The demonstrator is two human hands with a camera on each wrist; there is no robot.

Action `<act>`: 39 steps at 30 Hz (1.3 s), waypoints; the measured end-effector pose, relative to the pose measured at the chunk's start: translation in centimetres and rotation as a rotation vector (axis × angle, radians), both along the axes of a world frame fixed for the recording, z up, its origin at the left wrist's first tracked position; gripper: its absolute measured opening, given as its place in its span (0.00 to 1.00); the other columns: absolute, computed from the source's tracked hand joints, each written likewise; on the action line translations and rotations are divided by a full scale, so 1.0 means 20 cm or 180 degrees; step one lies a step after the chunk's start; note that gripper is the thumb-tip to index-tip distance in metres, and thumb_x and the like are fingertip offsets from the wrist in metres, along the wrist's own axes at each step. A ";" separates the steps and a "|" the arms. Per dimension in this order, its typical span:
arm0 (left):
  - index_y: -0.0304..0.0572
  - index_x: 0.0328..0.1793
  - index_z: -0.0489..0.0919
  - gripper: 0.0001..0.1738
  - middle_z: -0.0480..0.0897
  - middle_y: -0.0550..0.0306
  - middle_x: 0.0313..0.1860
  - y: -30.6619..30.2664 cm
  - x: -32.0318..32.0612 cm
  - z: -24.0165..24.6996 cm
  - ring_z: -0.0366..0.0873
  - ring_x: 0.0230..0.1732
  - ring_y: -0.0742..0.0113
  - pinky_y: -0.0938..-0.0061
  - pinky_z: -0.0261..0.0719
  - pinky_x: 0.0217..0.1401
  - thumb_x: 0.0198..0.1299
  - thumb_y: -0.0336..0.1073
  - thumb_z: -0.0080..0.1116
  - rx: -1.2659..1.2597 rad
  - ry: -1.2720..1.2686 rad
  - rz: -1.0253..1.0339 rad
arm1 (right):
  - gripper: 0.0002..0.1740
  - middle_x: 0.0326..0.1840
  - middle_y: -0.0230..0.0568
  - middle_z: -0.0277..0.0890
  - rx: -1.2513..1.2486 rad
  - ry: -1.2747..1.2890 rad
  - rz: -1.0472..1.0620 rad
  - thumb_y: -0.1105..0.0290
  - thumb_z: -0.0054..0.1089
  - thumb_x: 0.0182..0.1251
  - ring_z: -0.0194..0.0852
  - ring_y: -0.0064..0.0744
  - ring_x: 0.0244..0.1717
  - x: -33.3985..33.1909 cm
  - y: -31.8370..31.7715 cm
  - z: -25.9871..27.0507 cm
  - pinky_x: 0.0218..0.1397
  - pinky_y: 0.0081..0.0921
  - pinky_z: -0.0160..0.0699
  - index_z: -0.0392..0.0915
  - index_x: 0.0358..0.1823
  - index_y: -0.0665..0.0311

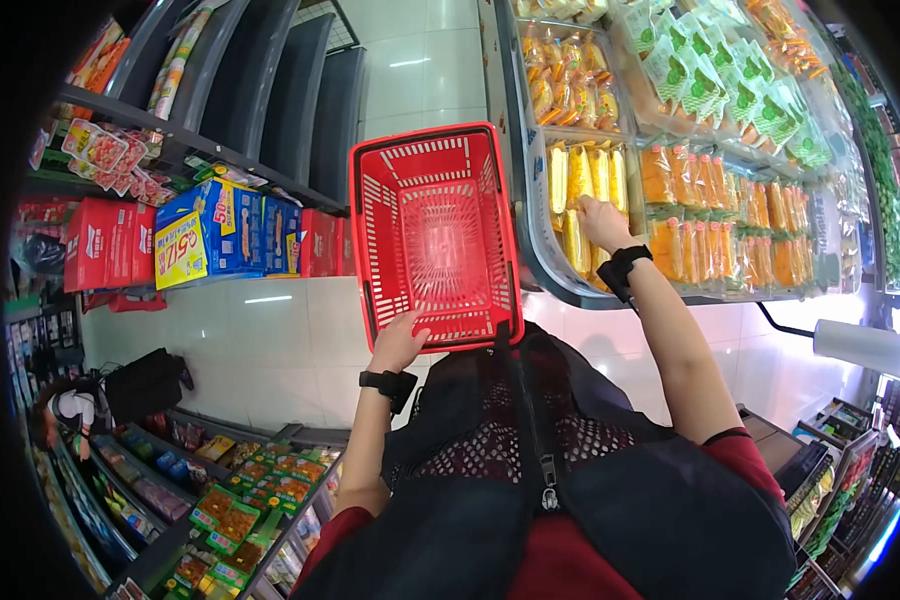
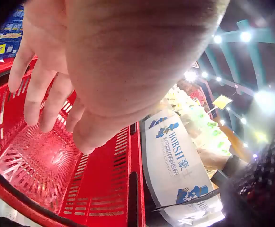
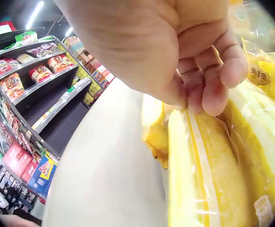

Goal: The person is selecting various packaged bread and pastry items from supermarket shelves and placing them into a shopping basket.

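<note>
I have the right hand point(image 1: 607, 224) pinching a yellow packet point(image 3: 212, 161) running near-to-far, right of the basket point(image 1: 378, 238); the left hand point(image 1: 400, 340), fingers loose, overhangs it.

We are holding our bare right arm point(image 1: 678, 345) nearly straight, angled forward and outward below a dark-red fabric sleeve point(image 1: 748, 468). Our bare right hand point(image 1: 600, 222) is holding its fingers point(image 3: 214, 92) curled toward the palm. Our bare left arm point(image 1: 367, 440) is bending, nearer the trunk; our bare left hand point(image 1: 398, 342) is lying loose, fingers point(image 2: 38, 97) slightly parted.
</note>
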State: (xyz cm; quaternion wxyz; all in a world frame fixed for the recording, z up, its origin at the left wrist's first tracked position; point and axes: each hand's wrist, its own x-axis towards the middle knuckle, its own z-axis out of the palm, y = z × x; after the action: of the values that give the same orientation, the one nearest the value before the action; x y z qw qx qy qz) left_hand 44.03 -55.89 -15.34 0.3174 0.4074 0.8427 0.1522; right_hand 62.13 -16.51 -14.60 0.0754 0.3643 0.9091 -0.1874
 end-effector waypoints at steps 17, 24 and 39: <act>0.40 0.58 0.73 0.22 0.79 0.46 0.48 0.00 0.14 0.31 0.77 0.50 0.60 0.70 0.73 0.54 0.58 0.39 0.58 0.0726 -0.0946 0.0346 | 0.08 0.39 0.37 0.71 -0.1349 0.2909 -0.1478 0.69 0.45 0.70 0.73 0.24 0.37 0.40 -0.33 0.59 0.38 0.23 0.76 0.70 0.39 0.67; 0.35 0.68 0.60 0.29 0.73 0.53 0.58 0.35 0.07 0.47 0.70 0.60 0.68 0.73 0.68 0.63 0.66 0.41 0.51 0.1885 -0.3742 0.0923 | 0.12 0.44 0.38 0.73 -0.4402 0.2817 -0.0938 0.67 0.45 0.71 0.75 0.27 0.44 -0.07 -0.58 0.63 0.44 0.30 0.82 0.68 0.49 0.66; 0.35 0.61 0.61 0.26 0.74 0.45 0.51 0.22 -0.14 -0.15 0.74 0.55 0.46 0.52 0.75 0.56 0.62 0.41 0.54 0.2043 -0.5350 0.3517 | 0.12 0.37 0.35 0.78 -0.3281 0.1605 -0.1222 0.64 0.49 0.70 0.77 0.22 0.36 0.06 -0.74 0.42 0.36 0.16 0.74 0.73 0.42 0.67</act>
State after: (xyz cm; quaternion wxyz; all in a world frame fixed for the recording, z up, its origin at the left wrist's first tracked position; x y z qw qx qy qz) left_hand 41.23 -51.50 -18.33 0.5631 -0.2046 0.3405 0.7247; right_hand 63.27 -31.39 -6.28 -0.0108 0.3826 0.6091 -0.6946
